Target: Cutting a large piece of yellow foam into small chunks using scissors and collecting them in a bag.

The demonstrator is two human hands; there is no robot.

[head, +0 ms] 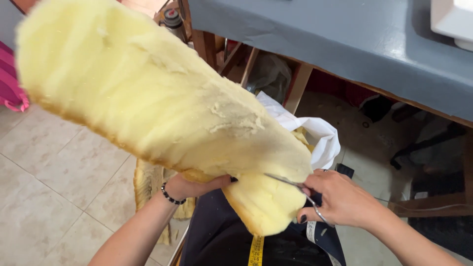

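Hands work one yellow foam slab (148, 93): left hand (189, 187) pinches its underside, right hand (340, 199) is closed around scissors (295, 189) biting the near end. Foam looks light, soft and crumbly, best gripped near the cut. Its far corner runs out of view; scissor handles are mostly hidden.

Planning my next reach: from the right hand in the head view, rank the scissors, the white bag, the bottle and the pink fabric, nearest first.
From the right hand:
1. Scissors, held in it.
2. White bag, just above it.
3. Bottle, top, left of centre.
4. Pink fabric, far left edge.
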